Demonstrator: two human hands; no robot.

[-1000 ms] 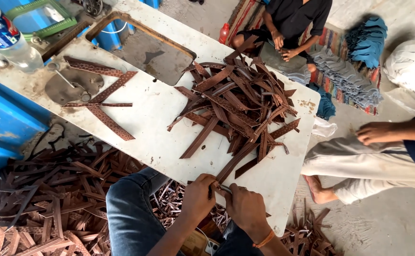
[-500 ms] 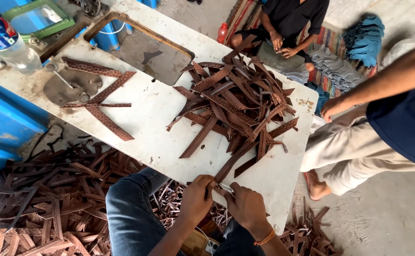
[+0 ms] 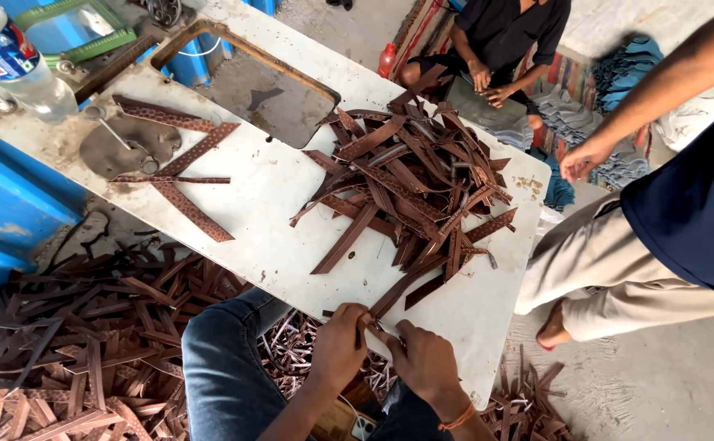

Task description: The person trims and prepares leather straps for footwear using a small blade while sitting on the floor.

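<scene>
Since the earlier frame, a bystander at 3 o'clock has stepped closer; both hands stay at the worktop [image 3: 487,327] near edge. Left hand [image 3: 339,347] and right hand [image 3: 424,359] each pinch, in a narrow grip, the near end of one brown strip [image 3: 402,287]. Its long axis runs toward 1 o'clock into the strip pile [image 3: 414,180].

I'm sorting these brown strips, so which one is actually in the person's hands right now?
The long dark strip running from the pile's near edge down to both hands; the left hand and right hand pinch its lower end.
</scene>
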